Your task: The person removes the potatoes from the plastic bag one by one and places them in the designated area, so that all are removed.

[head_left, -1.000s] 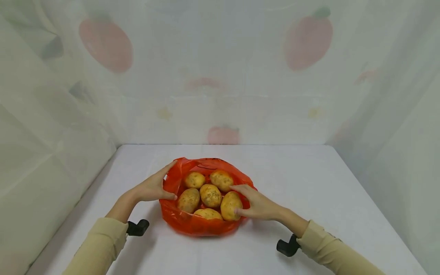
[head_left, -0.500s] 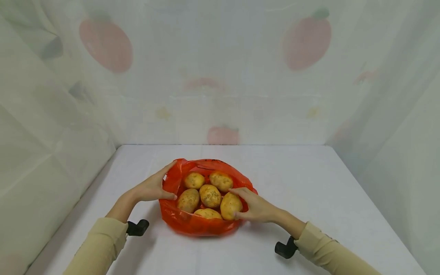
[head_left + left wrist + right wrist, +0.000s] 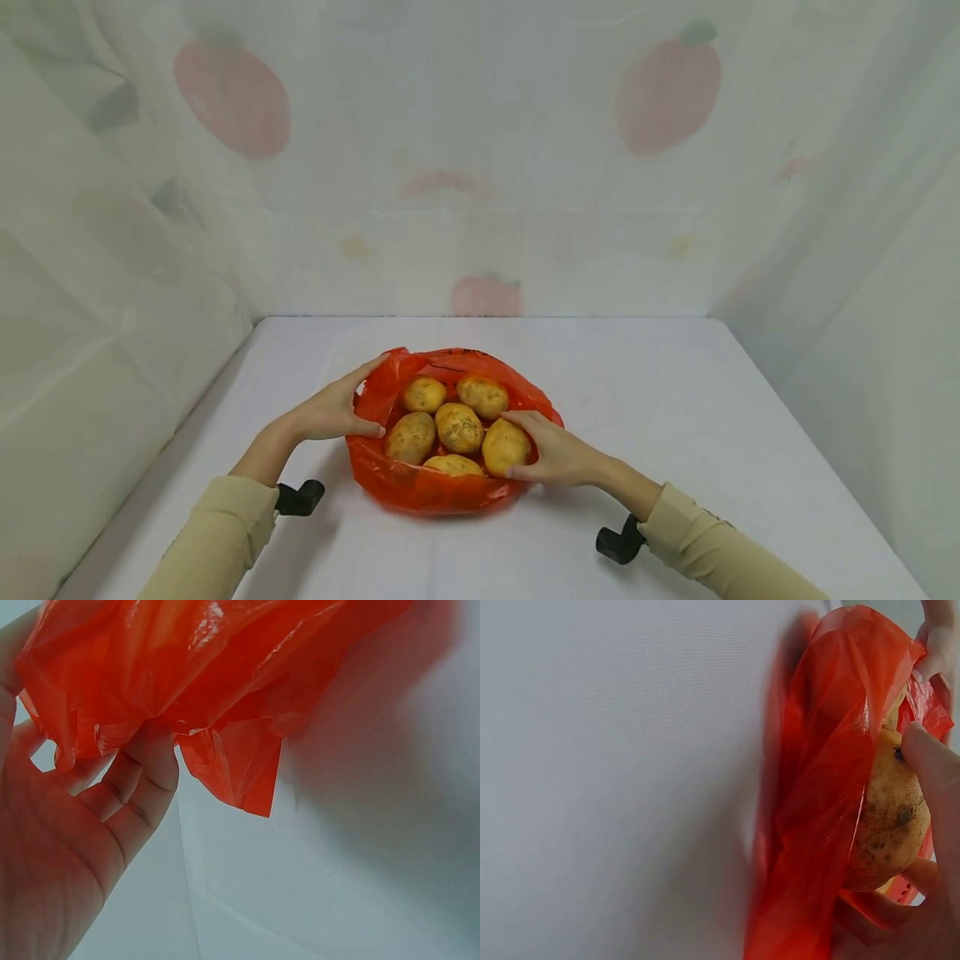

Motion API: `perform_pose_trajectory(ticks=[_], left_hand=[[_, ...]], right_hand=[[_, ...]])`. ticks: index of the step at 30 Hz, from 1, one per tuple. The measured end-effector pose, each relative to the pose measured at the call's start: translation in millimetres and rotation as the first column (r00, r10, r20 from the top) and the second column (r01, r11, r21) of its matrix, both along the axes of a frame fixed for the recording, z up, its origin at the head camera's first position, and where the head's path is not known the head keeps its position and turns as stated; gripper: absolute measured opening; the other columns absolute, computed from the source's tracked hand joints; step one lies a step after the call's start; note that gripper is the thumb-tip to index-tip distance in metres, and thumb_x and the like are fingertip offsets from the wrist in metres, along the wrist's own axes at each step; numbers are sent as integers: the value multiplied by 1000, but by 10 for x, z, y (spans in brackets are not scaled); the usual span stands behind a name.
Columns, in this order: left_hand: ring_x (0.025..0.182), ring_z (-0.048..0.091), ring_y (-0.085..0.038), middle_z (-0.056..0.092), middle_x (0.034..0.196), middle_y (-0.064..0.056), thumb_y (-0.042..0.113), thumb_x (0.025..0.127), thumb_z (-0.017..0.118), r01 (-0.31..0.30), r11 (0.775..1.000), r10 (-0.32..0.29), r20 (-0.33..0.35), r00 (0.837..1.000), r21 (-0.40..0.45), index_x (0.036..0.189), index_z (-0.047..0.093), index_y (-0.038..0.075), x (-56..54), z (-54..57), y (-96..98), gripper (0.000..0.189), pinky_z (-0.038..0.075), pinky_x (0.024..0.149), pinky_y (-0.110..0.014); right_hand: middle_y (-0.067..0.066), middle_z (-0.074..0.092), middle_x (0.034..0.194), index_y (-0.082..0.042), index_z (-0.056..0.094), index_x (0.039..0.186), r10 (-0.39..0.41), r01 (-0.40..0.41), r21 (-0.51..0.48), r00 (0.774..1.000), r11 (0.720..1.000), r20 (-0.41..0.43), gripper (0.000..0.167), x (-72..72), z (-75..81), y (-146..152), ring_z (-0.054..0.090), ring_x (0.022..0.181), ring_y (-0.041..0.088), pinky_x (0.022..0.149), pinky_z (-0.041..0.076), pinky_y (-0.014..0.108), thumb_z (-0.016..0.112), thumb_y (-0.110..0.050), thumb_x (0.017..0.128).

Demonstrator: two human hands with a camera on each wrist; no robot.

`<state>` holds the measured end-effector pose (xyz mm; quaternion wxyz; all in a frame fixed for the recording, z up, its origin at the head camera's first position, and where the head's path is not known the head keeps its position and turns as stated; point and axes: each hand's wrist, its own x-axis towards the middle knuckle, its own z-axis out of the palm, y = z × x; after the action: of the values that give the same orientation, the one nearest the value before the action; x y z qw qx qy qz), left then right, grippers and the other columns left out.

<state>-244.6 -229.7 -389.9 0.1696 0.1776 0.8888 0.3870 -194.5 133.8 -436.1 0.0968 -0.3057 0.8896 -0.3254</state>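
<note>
From my remote seat I see a white table (image 3: 637, 400) with rounded far corners. Behind it hangs a pale back sheet (image 3: 487, 108), its faint prints including a large red left fruit (image 3: 232, 100), a green-topped right fruit (image 3: 670, 96) and a small fruit (image 3: 486, 296) low at centre. A creased left sheet (image 3: 112, 292) and a right sheet (image 3: 862, 250) flank the table.

Front potato (image 3: 453, 465) partly hidden by red bag (image 3: 427, 493), left sleeve (image 3: 210, 533) cut off at head view's bottom
</note>
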Motion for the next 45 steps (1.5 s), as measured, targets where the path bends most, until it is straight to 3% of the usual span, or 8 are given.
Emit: perform_pose_trajectory(ticks=[6,13,21,30,45], left_hand=[[92,54,-25,42,135,-6,24,71,79,-1,1000,0,-22,1000,-28,145,14,41,13,5,-17,99,52,74,-35],[92,52,-26,44,131,-5,22,72,78,0,999,-1,-33,999,-41,145,20,37,17,8,-13,94,51,73,-35],[94,55,-25,44,133,-10,26,71,79,-9,999,8,-27,1000,-50,146,17,32,23,27,-14,97,52,75,-36],[97,56,-25,43,134,-11,28,72,78,-16,998,15,-17,1000,-67,147,14,32,11,31,-14,99,52,77,-38],[98,56,-25,41,135,-14,27,73,78,-2,997,0,-27,1000,-71,147,14,32,30,66,-3,98,51,80,-40]], right_hand=[[8,38,141,-9,29,143,11,-11,21,1000,1000,15,81,-1,-13,-2,39,128,22,104,34,44,67,-44,81],[9,41,138,-7,32,141,15,-15,-4,1000,1000,9,80,1,-6,1,42,125,22,102,36,44,69,-42,79],[7,41,138,-7,33,141,-3,3,-16,1000,1000,1,80,-1,36,18,41,124,21,103,35,44,72,-37,78],[3,41,138,-10,32,141,-23,25,-49,999,998,45,79,12,107,48,42,123,19,102,36,45,73,-31,77],[-1,40,138,-13,34,140,-28,29,-112,1000,993,9,81,-14,199,67,41,123,16,102,36,43,77,-23,72]])
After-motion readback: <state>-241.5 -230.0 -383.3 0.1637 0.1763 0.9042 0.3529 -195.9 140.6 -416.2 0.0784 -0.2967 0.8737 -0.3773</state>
